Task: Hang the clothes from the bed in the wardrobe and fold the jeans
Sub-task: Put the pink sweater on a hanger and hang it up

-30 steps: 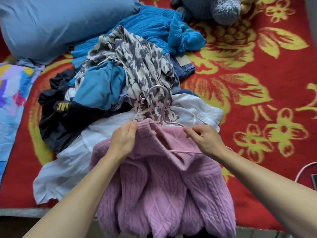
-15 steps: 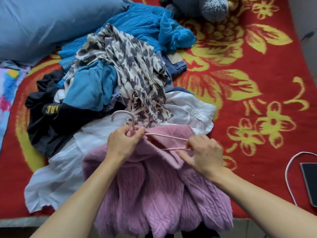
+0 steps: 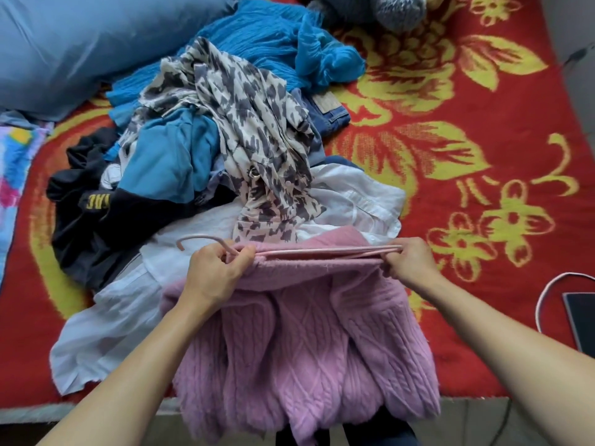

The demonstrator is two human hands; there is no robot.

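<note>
A pink cable-knit sweater (image 3: 299, 342) hangs over the bed's front edge. A thin pink hanger (image 3: 325, 251) lies flat across its collar, hook pointing left. My left hand (image 3: 219, 272) grips the hanger near the hook together with the collar. My right hand (image 3: 409, 259) pinches the hanger's right end and the sweater's shoulder. Behind them lies the clothes pile: a leopard-print garment (image 3: 251, 123), a white shirt (image 3: 357, 201), a teal top (image 3: 167, 156), a black garment (image 3: 83, 217), a bright blue garment (image 3: 273, 43). Blue jeans (image 3: 328, 114) peek out at the pile's right.
The bed carries a red blanket with yellow flowers (image 3: 467, 156). A blue pillow (image 3: 80, 43) lies at the back left and a grey plush toy (image 3: 386, 8) at the back. A dark phone (image 3: 581, 320) with a white cable (image 3: 547, 294) sits at the right edge.
The hanger has turned from upright to flat across the sweater's collar. My hands have spread apart, the right one moving out to the hanger's right end.
</note>
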